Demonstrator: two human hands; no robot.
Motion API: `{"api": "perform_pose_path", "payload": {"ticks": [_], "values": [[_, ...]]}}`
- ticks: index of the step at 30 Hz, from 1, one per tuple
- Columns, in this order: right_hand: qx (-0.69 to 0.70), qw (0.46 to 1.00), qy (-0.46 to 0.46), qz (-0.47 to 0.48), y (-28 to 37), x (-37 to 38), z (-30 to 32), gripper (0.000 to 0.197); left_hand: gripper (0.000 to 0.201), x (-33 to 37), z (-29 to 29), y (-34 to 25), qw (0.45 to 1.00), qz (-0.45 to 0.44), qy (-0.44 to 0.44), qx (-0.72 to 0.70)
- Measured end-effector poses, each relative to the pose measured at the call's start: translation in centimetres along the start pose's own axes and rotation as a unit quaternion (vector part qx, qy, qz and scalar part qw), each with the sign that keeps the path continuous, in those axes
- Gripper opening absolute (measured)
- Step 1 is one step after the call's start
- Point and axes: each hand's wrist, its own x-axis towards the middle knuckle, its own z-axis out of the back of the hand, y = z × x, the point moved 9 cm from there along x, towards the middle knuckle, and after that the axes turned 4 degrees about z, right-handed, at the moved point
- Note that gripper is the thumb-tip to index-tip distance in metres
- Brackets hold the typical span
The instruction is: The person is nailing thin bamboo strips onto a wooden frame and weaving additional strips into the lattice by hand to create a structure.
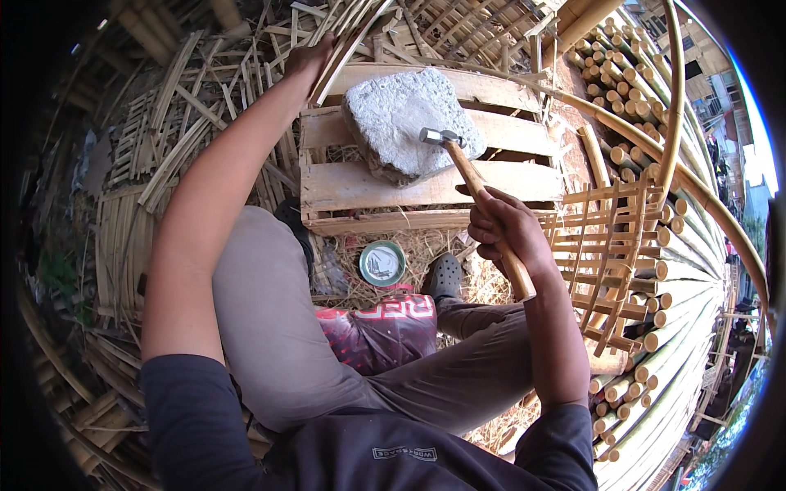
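My right hand (509, 222) is closed around the wooden handle of a hammer (468, 168). The hammer's metal head lies over the right part of a rough grey stone block (401, 114); whether it touches the stone I cannot tell. The block rests on a low slatted wooden crate (360, 184). Far to the left, my left arm reaches past the crate, and my left hand (308, 64) is by a bundle of split bamboo strips (348, 45). Its fingers are mostly hidden behind the strips.
A round green-rimmed dish (382, 263) with small pale pieces sits on straw before the crate. On the right stand a bamboo lattice frame (602, 258) and stacked bamboo poles (684, 352). Loose bamboo strips (192, 106) cover the left. A curved bamboo pole (622, 127) crosses the far right.
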Motion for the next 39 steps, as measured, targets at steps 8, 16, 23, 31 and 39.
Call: {"api": "perform_pose_path", "payload": {"ticks": [8,16,23,31,39], "values": [[-0.063,0.989,-0.118,0.058,3.3,0.4,2.6,0.018,0.050,3.2,3.6,2.8,0.998,0.011,-0.026,-0.058],[-0.058,0.978,-0.187,0.066,4.1,1.0,6.8,0.034,0.027,3.5,1.8,8.6,0.979,0.059,0.004,-0.193],[-0.232,0.935,-0.254,0.086,3.6,3.6,11.3,0.029,0.025,3.4,1.2,9.5,0.979,0.115,0.035,-0.166],[-0.520,0.803,-0.291,-0.005,2.6,5.4,15.3,0.040,0.024,4.6,0.9,10.3,0.970,0.064,0.071,-0.222],[-0.621,0.757,-0.159,-0.128,0.0,6.6,14.1,0.043,0.026,4.0,0.9,10.4,0.973,0.136,0.075,-0.169]]}}
